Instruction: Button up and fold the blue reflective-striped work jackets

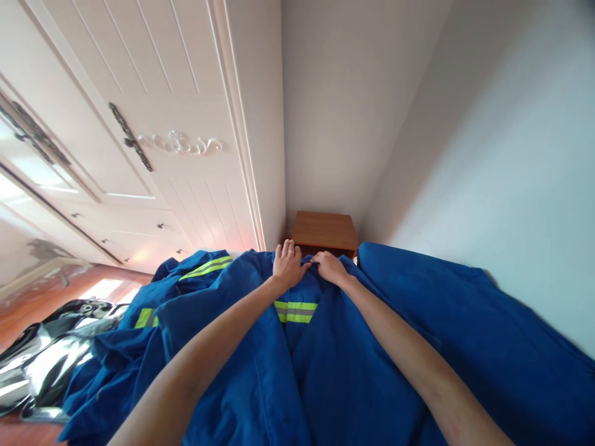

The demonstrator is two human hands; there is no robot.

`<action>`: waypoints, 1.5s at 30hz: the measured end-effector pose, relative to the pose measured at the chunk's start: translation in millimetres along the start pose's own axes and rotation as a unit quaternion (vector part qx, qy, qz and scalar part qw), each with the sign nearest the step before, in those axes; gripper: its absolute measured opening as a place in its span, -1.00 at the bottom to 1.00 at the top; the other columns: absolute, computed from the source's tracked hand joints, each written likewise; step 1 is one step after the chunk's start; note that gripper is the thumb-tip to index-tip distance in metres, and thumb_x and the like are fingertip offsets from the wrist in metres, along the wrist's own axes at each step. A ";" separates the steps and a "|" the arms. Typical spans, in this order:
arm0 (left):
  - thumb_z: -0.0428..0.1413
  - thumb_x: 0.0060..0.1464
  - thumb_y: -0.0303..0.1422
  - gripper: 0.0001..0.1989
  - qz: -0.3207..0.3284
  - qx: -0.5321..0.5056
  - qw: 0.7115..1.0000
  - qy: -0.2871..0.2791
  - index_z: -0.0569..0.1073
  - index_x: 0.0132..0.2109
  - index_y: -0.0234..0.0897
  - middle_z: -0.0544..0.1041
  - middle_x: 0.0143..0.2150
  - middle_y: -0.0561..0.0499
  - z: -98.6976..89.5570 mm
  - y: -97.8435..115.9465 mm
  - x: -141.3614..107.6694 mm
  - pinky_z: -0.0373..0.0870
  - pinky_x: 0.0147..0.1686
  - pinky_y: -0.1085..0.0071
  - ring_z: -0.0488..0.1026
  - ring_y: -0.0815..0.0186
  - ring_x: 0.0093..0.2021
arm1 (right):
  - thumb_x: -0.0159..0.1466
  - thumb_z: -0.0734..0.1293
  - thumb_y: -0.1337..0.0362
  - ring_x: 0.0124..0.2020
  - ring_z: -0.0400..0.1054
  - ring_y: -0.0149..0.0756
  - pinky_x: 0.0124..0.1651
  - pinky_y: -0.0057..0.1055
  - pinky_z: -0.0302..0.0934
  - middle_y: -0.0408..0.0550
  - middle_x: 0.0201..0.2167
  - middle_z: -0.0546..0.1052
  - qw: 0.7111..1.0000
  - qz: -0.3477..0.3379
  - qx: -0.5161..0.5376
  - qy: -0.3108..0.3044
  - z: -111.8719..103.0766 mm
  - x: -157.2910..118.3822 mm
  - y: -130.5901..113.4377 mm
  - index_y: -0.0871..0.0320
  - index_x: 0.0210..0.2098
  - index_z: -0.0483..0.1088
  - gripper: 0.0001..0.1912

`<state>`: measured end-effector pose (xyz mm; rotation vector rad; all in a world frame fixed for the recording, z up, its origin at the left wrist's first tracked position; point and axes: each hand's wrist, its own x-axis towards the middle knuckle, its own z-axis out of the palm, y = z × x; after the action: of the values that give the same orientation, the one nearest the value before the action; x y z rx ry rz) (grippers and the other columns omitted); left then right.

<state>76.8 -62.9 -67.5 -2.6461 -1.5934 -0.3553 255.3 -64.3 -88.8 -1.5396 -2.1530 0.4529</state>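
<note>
Garment (341,359) of blue colour lies near, in the middle; at its far edge left hand (287,265) is spread, right hand (330,267) pinches it. Wooden cabinet (323,228) stands beyond, white wardrobe (204,111) left.

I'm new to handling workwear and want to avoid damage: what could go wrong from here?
The ring on the left hand might snag the fibres of the blue garment under it. The bunched blue cloth at the picture's left appears right beside a shiny, plastic-looking pile, so it could slide onto that pile or catch on it if pulled.
</note>
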 end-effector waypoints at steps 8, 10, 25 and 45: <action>-0.24 0.24 0.14 -0.10 -0.023 -0.079 0.992 -0.095 -0.01 0.41 -0.58 -0.07 0.44 -0.42 27.8 -35.1 -35.5 -0.19 0.36 0.04 -0.19 -0.09 0.45 | 0.25 0.15 0.50 -0.05 0.39 -0.15 0.06 -0.30 0.23 0.04 -0.13 0.60 0.996 -0.019 -0.085 -0.001 2.8 0.2 -0.6 0.11 -0.15 0.62 -0.57; -0.21 0.24 0.13 -0.12 -0.020 -0.088 0.993 -0.074 0.00 0.41 -0.53 -0.05 0.44 -0.40 33.8 -35.7 -38.9 -0.21 0.37 0.03 -0.18 -0.08 0.45 | 0.27 0.15 0.49 -0.06 0.39 -0.16 0.04 -0.31 0.24 0.04 -0.15 0.59 0.995 -0.018 -0.094 0.002 4.1 -0.9 -3.0 0.10 -0.16 0.62 -0.58; -0.12 0.32 -0.25 -0.54 0.030 -0.244 0.969 0.040 0.33 0.24 -0.36 0.32 0.31 -0.20 -40.0 -33.5 -82.4 0.01 0.36 0.17 0.02 0.17 0.43 | 0.32 0.24 0.35 0.35 0.09 -0.04 0.36 -0.03 -0.03 0.19 0.29 0.30 0.989 -0.133 -0.062 -0.031 20.3 -61.3 -76.0 0.22 0.21 0.34 -0.54; 0.05 0.24 -0.12 -0.45 0.316 -0.187 0.922 -0.124 0.29 0.31 -0.17 0.15 0.42 -0.15 -45.7 18.3 -280.2 -0.29 0.40 0.09 -0.07 0.11 0.45 | 0.39 0.23 0.21 0.33 0.14 -0.12 0.37 -0.03 0.00 0.05 0.29 0.31 0.988 -0.129 0.087 -0.009 37.5 -276.3 -183.7 0.06 0.32 0.20 -0.48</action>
<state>-41.0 -321.5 -80.5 -3.4097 -0.6500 -0.3210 164.2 -385.1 -73.9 -1.1487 -2.2229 0.5512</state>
